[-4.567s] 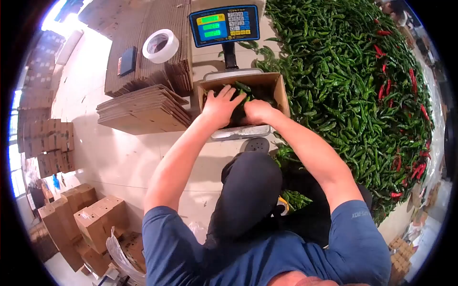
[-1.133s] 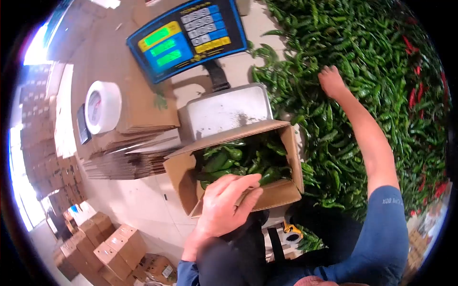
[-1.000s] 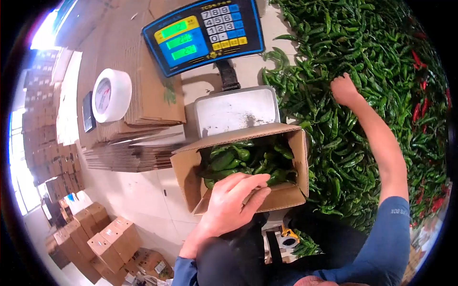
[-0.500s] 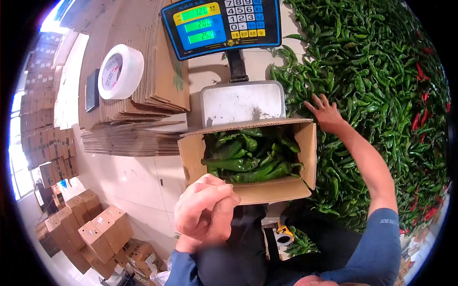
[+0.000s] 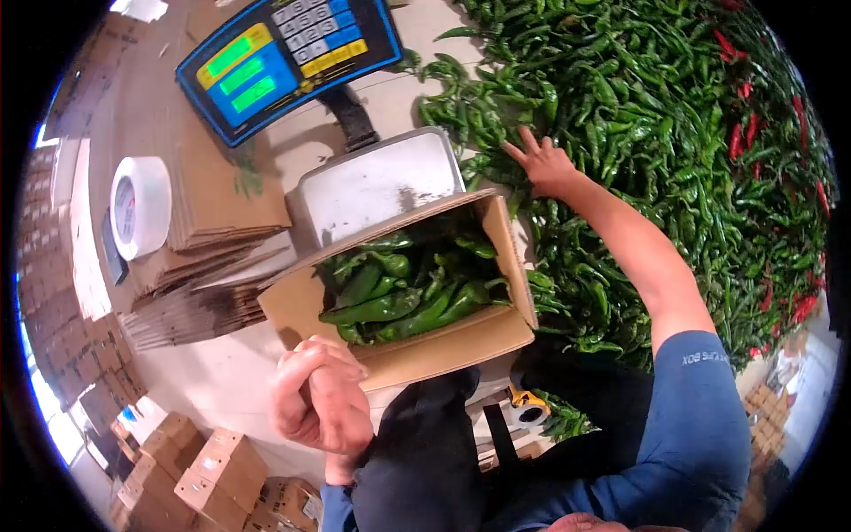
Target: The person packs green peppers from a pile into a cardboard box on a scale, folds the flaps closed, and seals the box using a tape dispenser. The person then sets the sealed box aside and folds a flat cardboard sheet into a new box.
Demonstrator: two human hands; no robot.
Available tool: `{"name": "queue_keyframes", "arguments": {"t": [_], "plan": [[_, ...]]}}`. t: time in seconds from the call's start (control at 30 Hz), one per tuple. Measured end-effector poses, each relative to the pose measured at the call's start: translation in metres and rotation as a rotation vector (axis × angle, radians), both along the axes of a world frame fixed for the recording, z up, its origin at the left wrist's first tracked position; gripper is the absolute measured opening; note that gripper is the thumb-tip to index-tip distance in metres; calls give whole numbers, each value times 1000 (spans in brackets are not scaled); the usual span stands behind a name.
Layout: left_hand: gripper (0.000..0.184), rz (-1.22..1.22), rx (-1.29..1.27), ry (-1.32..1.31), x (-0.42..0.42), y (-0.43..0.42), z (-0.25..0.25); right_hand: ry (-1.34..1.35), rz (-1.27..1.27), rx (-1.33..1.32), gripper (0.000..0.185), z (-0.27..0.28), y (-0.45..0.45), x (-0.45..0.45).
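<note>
An open cardboard box (image 5: pixel 443 359) with green peppers (image 5: pixel 377 308) inside stands below the steel plate of a digital scale (image 5: pixel 381 191), its far side against the plate. At the box's near left corner is my left hand (image 5: pixel 321 399), fingers curled in a fist with nothing showing in it. My right hand (image 5: pixel 545 167) reaches past the box to the left edge of a large heap of green peppers (image 5: pixel 638 133). Its fingers are spread over the peppers, and no pepper is gripped.
The scale's lit display (image 5: pixel 288 66) rises on a post behind the plate. Flattened cardboard (image 5: pixel 222 199) is stacked at left, bearing a roll of tape (image 5: pixel 142 208). A yellow tape dispenser (image 5: pixel 530 410) lies by my legs. Closed cartons (image 5: pixel 222 479) stand lower left; red peppers (image 5: pixel 736 142) lie farther right.
My view has turned, so the scale, box and heap appear tilted and shifted left. My right hand stays spread at the heap's edge; my left stays curled by the box corner.
</note>
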State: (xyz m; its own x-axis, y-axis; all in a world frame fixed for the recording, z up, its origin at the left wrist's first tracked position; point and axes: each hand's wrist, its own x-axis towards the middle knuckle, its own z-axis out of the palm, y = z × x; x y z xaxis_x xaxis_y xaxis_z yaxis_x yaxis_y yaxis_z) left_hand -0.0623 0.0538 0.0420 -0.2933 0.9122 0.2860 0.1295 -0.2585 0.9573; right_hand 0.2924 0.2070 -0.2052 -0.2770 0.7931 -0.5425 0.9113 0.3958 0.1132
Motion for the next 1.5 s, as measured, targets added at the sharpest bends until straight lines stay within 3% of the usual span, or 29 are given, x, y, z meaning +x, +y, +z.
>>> {"name": "queue_keyframes", "arguments": {"t": [0.03,0.07,0.13,0.17,0.37,0.57,0.6,0.7,0.8,0.83,0.87,0.97,1.07,1.17,1.27,1.3,1.4,1.47,1.5], "plan": [[19,19,-28,-1,3,-1,0,-14,-9,-2,118,-3,0,0],[19,36,-58,0,5,-2,1,-17,-32,29,92,-9,-4,-2],[19,43,-31,4,6,-1,2,-17,-72,180,59,-37,-16,2],[19,33,-3,18,4,1,4,-1,-52,179,37,-22,-23,0],[16,-8,-62,-15,0,-9,-6,224,-22,235,30,15,-48,35],[14,-501,-225,-208,16,1,4,501,-294,38,37,114,-70,70],[15,-595,-236,-213,21,2,6,548,-330,119,35,119,-75,82],[15,-744,-440,-196,30,0,16,806,-247,13,45,171,-68,119],[18,-855,-632,-153,44,-1,24,1245,-734,-251,29,238,-68,107],[18,-926,-605,-121,48,-2,23,1278,-728,-250,23,259,-68,98],[20,-1008,-470,32,49,-3,19,1284,-706,-225,24,268,-66,95],[25,-1159,-438,260,53,-13,25,1307,-578,-244,25,326,-57,42],[29,-1141,-294,397,44,-25,32,1342,-409,-238,27,359,-51,-31],[25,-1031,-372,316,18,-37,36,1400,-154,-198,30,350,-50,-103],[21,-941,-362,143,-29,-50,39,1247,240,383,37,304,-72,-172],[19,-859,-425,119,-44,-54,42,992,263,284,35,287,-83,-177],[13,-588,-539,57,-69,-74,41,991,501,236,45,235,-93,-180],[11,-413,-592,67,-78,-80,36,734,544,159,69,240,-86,-173],[11,-307,-551,55,-79,-80,26,717,619,233,69,237,-83,-173]]}}
